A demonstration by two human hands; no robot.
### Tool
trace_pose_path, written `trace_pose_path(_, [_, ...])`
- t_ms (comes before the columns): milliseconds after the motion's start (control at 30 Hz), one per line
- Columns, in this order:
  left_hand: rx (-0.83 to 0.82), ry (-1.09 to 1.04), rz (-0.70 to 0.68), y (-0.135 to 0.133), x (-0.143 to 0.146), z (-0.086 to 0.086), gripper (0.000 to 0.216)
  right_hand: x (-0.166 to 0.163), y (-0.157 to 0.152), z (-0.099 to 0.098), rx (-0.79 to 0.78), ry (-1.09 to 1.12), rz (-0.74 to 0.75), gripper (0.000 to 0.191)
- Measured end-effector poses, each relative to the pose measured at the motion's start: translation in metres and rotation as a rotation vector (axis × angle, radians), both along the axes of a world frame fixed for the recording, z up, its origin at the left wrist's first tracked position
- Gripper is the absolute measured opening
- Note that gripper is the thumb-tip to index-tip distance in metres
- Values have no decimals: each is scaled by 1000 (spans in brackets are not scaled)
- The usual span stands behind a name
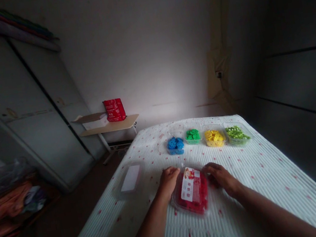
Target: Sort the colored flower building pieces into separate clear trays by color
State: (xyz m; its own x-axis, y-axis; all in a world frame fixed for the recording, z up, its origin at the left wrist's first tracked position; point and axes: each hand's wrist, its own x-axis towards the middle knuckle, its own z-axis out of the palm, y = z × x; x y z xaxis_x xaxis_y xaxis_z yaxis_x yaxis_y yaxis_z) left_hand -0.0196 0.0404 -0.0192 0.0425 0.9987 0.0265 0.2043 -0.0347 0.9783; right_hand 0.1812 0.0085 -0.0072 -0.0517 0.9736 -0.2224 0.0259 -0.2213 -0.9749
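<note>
A clear plastic box with red pieces inside lies in front of me, a printed label on its lid. My left hand is closed on the box's upper left edge, thumb and fingers together at the rim. On the opposite side, my right hand has its curled fingers at the upper right edge; its fingertips are partly hidden. The kind of red pieces cannot be made out through the lid.
Beyond the hands stand open clear tubs of blue pieces, green pieces, yellow pieces and light green pieces. A clear lid with a white label lies left. Behind, a small table carries a red bag.
</note>
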Motion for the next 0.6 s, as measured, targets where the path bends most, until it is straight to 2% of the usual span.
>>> trace_pose_path(233, [13,31,43,-2,-1,-3,21,-1,6,1,-79,14,-24,21])
trace_pose_path(600, [39,73,43,-4,2,-1,19,0,13,-7,-75,161,-36,16])
